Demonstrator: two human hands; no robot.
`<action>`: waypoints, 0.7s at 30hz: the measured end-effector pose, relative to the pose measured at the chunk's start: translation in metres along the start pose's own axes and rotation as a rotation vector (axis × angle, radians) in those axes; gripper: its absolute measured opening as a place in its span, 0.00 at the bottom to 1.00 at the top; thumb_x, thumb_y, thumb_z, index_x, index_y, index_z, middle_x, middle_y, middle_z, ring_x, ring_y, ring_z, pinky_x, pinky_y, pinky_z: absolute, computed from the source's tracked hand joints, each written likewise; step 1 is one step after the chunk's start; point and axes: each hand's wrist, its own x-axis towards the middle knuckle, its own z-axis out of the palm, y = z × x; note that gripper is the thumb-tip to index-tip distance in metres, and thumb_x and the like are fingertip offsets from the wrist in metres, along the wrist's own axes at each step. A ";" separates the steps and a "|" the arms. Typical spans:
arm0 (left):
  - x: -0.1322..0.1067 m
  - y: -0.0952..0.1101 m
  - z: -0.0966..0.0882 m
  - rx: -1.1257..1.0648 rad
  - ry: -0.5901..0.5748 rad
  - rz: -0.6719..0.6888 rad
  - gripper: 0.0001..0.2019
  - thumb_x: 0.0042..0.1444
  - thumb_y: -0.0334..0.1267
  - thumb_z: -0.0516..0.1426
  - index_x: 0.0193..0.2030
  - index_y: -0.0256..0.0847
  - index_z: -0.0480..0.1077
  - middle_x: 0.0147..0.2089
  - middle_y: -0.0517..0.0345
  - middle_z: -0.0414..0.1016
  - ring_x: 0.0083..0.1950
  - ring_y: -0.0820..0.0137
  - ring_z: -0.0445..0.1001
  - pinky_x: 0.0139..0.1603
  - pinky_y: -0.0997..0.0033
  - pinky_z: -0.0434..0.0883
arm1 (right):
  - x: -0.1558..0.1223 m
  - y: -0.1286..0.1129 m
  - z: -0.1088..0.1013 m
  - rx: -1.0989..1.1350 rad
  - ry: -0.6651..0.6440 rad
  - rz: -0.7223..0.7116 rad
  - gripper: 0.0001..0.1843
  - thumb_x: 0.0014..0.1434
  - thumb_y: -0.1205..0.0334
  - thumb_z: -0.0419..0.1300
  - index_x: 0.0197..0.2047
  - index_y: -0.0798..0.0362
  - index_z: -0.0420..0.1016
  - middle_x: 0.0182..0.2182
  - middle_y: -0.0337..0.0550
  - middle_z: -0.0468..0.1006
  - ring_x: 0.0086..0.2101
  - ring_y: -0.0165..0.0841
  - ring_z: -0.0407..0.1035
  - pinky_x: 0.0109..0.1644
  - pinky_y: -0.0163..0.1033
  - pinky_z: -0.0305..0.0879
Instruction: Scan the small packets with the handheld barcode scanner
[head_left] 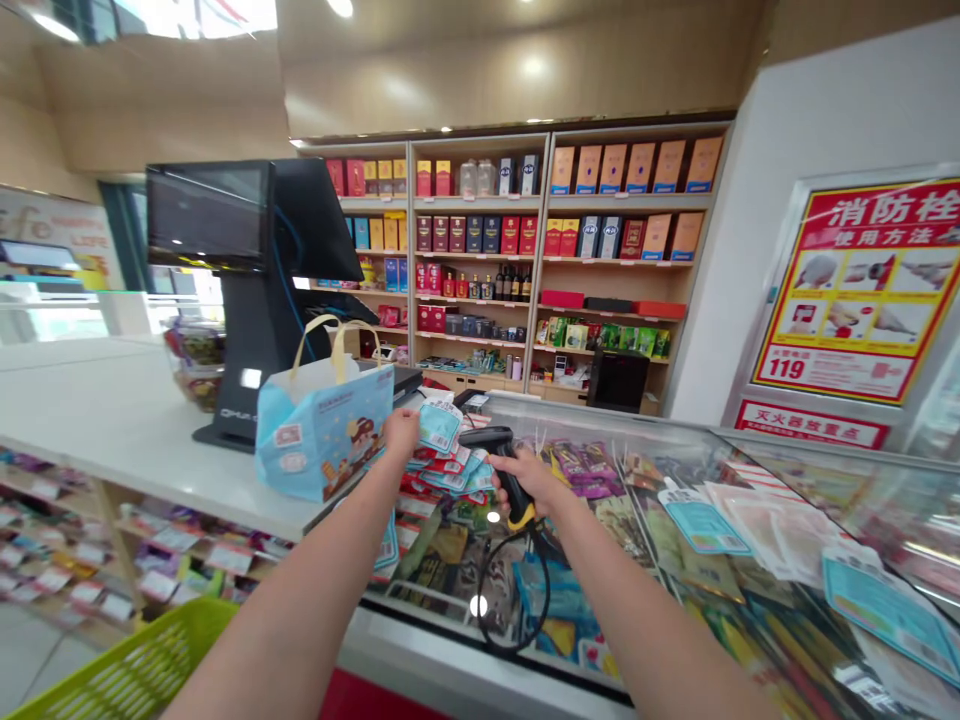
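Bare forearms (pixel 315 565) are stretched over the freezer (pixel 409 640); a packet (pixel 440 426) is pinched at its edge by the left hand's (pixel 401 433) fingers, and the scanner (pixel 517 498), just right of it, is gripped by the right hand (pixel 529 477), fingers wrapped round its handle. Packet is probably best held flat, label square to the scanner. Scanner's head is pointed left at it, handle's long axis slanted down-right.

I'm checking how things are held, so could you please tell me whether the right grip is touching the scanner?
Touching: the head view shows the right grip closed around the handle of the scanner.
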 end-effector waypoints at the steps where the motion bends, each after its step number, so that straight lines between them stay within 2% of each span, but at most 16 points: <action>1: 0.004 -0.003 -0.004 0.055 -0.044 -0.004 0.06 0.49 0.31 0.55 0.23 0.40 0.64 0.24 0.56 0.70 0.30 0.65 0.71 0.33 0.68 0.66 | 0.003 0.001 0.004 -0.004 -0.009 0.010 0.16 0.49 0.54 0.65 0.32 0.52 0.63 0.16 0.31 0.70 0.14 0.24 0.62 0.17 0.31 0.60; 5: 0.012 -0.010 -0.012 0.190 -0.168 0.067 0.07 0.42 0.25 0.59 0.23 0.40 0.67 0.27 0.56 0.73 0.35 0.64 0.74 0.39 0.69 0.67 | 0.013 0.009 0.009 -0.006 -0.017 0.013 0.16 0.49 0.53 0.65 0.32 0.53 0.63 0.17 0.31 0.70 0.14 0.24 0.62 0.17 0.30 0.59; 9: 0.006 -0.003 -0.014 0.407 -0.274 0.190 0.07 0.45 0.26 0.58 0.28 0.41 0.73 0.31 0.56 0.77 0.38 0.64 0.75 0.40 0.71 0.67 | 0.016 0.018 0.002 0.009 -0.013 0.006 0.20 0.45 0.50 0.67 0.32 0.52 0.62 0.16 0.30 0.70 0.14 0.24 0.62 0.17 0.31 0.60; 14: -0.008 0.021 -0.008 0.503 -0.310 0.267 0.11 0.53 0.30 0.53 0.39 0.40 0.76 0.41 0.51 0.79 0.45 0.63 0.75 0.42 0.72 0.66 | 0.007 0.017 -0.014 0.031 0.011 0.000 0.23 0.42 0.49 0.68 0.33 0.51 0.61 0.16 0.29 0.70 0.15 0.25 0.62 0.18 0.31 0.60; 17: -0.018 0.038 0.002 0.537 -0.341 0.292 0.12 0.54 0.30 0.51 0.39 0.38 0.76 0.43 0.48 0.79 0.46 0.63 0.76 0.42 0.73 0.66 | -0.005 0.013 -0.027 0.046 0.050 -0.017 0.23 0.43 0.50 0.68 0.34 0.52 0.62 0.16 0.30 0.70 0.14 0.25 0.62 0.18 0.32 0.61; 21: -0.039 0.060 0.022 0.474 -0.308 0.348 0.13 0.55 0.33 0.51 0.38 0.38 0.76 0.42 0.47 0.79 0.46 0.62 0.76 0.41 0.72 0.66 | -0.027 0.007 -0.051 0.071 0.097 -0.042 0.22 0.42 0.50 0.68 0.33 0.53 0.64 0.16 0.31 0.70 0.14 0.25 0.62 0.17 0.31 0.60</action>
